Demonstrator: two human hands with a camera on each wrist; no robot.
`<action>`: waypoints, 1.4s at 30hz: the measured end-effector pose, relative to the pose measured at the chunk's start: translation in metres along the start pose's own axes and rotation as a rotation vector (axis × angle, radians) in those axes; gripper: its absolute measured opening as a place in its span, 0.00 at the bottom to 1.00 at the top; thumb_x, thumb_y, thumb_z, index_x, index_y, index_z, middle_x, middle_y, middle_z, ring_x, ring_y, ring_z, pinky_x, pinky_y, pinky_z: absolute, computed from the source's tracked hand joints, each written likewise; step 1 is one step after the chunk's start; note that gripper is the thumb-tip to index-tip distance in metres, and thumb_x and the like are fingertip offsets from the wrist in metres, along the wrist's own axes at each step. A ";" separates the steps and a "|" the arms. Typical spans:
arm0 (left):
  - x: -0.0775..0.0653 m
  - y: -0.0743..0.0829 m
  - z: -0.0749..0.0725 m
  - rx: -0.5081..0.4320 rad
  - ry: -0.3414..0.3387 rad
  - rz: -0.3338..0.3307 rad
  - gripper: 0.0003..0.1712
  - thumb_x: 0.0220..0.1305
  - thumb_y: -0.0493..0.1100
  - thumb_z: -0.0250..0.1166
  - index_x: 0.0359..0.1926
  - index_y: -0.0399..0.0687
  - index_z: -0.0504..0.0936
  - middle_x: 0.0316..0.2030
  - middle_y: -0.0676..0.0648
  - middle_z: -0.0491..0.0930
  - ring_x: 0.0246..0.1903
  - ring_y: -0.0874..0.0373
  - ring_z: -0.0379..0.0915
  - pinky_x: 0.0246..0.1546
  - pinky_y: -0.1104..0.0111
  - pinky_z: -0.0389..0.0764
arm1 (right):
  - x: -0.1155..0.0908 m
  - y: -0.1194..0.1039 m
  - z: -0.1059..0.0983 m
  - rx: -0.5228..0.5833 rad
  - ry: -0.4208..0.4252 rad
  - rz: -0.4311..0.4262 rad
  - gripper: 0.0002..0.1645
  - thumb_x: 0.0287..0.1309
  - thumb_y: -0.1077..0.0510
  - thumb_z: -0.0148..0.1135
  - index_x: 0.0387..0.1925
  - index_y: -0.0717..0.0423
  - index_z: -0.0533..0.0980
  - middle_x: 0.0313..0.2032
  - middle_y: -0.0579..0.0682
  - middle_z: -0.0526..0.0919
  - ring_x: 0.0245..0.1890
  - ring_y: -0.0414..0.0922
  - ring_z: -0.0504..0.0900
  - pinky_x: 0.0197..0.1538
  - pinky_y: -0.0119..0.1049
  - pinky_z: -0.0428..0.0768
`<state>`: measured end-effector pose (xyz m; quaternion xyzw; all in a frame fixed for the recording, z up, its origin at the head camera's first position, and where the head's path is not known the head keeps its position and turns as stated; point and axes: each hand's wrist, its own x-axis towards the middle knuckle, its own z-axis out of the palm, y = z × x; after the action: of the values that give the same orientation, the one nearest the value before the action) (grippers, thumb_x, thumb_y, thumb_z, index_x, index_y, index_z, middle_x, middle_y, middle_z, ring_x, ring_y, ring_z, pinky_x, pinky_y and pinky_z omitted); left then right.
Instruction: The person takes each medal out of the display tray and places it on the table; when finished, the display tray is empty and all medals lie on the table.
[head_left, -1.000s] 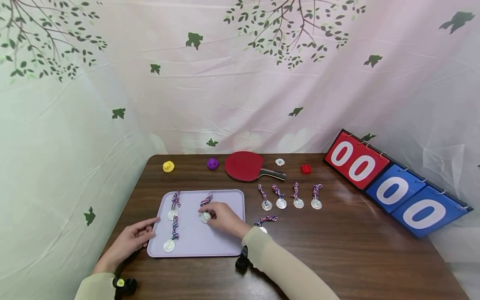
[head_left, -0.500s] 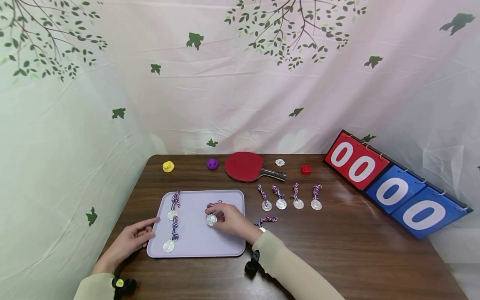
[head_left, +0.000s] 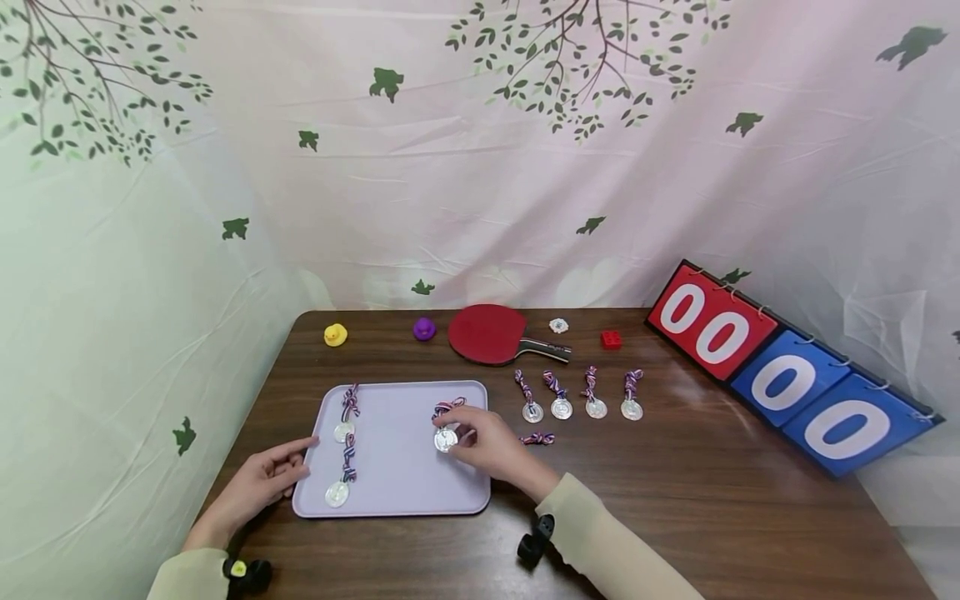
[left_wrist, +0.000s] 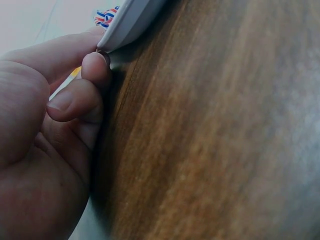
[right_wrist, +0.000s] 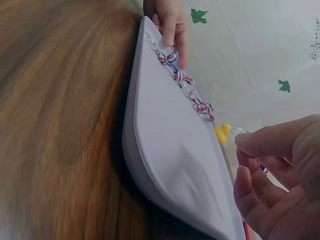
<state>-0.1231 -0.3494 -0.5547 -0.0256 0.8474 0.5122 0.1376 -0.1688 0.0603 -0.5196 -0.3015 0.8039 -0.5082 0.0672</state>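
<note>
Medal (head_left: 446, 439), silver and round, pinched between thumb and fingertips of the right hand (head_left: 487, 442), over the right part of the lilac tray (head_left: 393, 487). Knotted ribbon (head_left: 449, 407) in red, white and blue, trailing from that disc toward the tray's far edge. In the right wrist view, mostly hidden by the hand, with only a sliver showing past the thumb.

Left hand (head_left: 258, 483) at the tray's left edge: fingers loosely spread, index straight, touches the rim with the tips.

Along the tray's left side, two more silver pieces: far medal (head_left: 344, 432) and, toward the near left corner, near medal (head_left: 337, 493), with ribbon stretched up to the far disc; touching or just short of it, cannot tell.

To the right of the tray, row of four medals (head_left: 561, 407), ribbons pointing away. Between that row and the tray's near right corner, another ribbon (head_left: 538, 438), partly hidden behind the right hand.

Behind the tray, from left to right: yellow duck (head_left: 335, 335), purple toy (head_left: 423, 329), red paddle (head_left: 487, 335). Beyond the tray's far right corner, white piece (head_left: 558, 326) and red brick (head_left: 611, 339). Well to the tray's right, scoreboard (head_left: 787, 367) showing four zeros. Beneath the tray, brown table (head_left: 720, 500).
</note>
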 end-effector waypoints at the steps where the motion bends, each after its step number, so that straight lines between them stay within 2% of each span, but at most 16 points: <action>1: 0.000 0.000 0.000 0.002 0.000 -0.002 0.28 0.60 0.48 0.67 0.62 0.55 0.74 0.38 0.39 0.72 0.24 0.55 0.71 0.22 0.67 0.76 | -0.003 0.001 -0.003 -0.002 0.003 0.000 0.26 0.47 0.69 0.69 0.51 0.54 0.79 0.49 0.46 0.79 0.34 0.40 0.80 0.36 0.31 0.80; 7: -0.002 0.001 0.001 0.002 -0.003 -0.005 0.28 0.60 0.48 0.67 0.62 0.55 0.74 0.38 0.39 0.72 0.24 0.55 0.71 0.23 0.67 0.76 | -0.019 0.003 -0.021 -0.013 0.037 -0.017 0.26 0.48 0.68 0.69 0.52 0.55 0.78 0.51 0.46 0.78 0.36 0.42 0.79 0.37 0.33 0.80; 13: -0.002 0.000 0.001 -0.002 -0.004 0.004 0.28 0.60 0.48 0.67 0.62 0.55 0.74 0.38 0.39 0.72 0.24 0.55 0.71 0.23 0.67 0.76 | -0.034 0.006 -0.037 -0.022 0.078 0.006 0.26 0.49 0.67 0.70 0.53 0.54 0.78 0.51 0.44 0.78 0.33 0.43 0.79 0.36 0.33 0.79; 19: -0.002 -0.001 0.001 0.001 -0.004 0.013 0.28 0.61 0.48 0.67 0.62 0.54 0.74 0.37 0.39 0.72 0.23 0.56 0.71 0.22 0.67 0.76 | -0.051 0.015 -0.053 -0.009 0.138 -0.028 0.21 0.53 0.66 0.68 0.50 0.55 0.80 0.50 0.49 0.80 0.33 0.43 0.80 0.35 0.35 0.80; 21: -0.003 -0.001 0.001 0.004 -0.003 0.016 0.28 0.60 0.48 0.67 0.62 0.55 0.74 0.37 0.39 0.72 0.23 0.56 0.71 0.22 0.67 0.76 | -0.057 0.018 -0.059 -0.020 0.153 -0.027 0.20 0.54 0.65 0.68 0.50 0.54 0.80 0.50 0.47 0.80 0.34 0.43 0.80 0.36 0.35 0.80; 27: -0.002 0.000 0.001 0.004 -0.003 0.013 0.28 0.61 0.48 0.66 0.62 0.55 0.74 0.37 0.38 0.72 0.23 0.55 0.71 0.22 0.67 0.76 | -0.075 0.025 -0.076 -0.065 0.188 -0.020 0.22 0.51 0.66 0.70 0.50 0.53 0.80 0.52 0.44 0.79 0.32 0.39 0.81 0.36 0.33 0.80; 32: -0.002 -0.001 0.002 0.003 -0.002 0.007 0.28 0.61 0.48 0.66 0.62 0.55 0.74 0.38 0.39 0.72 0.23 0.55 0.72 0.22 0.67 0.76 | -0.093 0.030 -0.085 -0.118 0.213 -0.021 0.23 0.48 0.67 0.71 0.49 0.54 0.80 0.50 0.46 0.79 0.30 0.39 0.81 0.35 0.34 0.80; 37: -0.002 -0.001 0.002 0.005 -0.002 0.016 0.28 0.61 0.48 0.66 0.62 0.55 0.74 0.38 0.39 0.72 0.23 0.55 0.71 0.22 0.67 0.76 | -0.109 0.036 -0.091 -0.172 0.242 0.025 0.23 0.45 0.68 0.73 0.47 0.55 0.81 0.47 0.46 0.79 0.28 0.37 0.80 0.32 0.33 0.80; 42: -0.002 -0.002 0.003 0.006 0.001 0.017 0.28 0.61 0.48 0.66 0.62 0.55 0.74 0.38 0.39 0.72 0.23 0.55 0.71 0.22 0.67 0.76 | -0.122 0.040 -0.094 -0.237 0.220 0.081 0.24 0.42 0.70 0.72 0.45 0.58 0.80 0.45 0.49 0.79 0.26 0.35 0.78 0.30 0.32 0.79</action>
<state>-0.1198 -0.3480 -0.5570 -0.0182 0.8491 0.5108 0.1330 -0.1258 0.2122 -0.5337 -0.2172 0.8723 -0.4365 -0.0366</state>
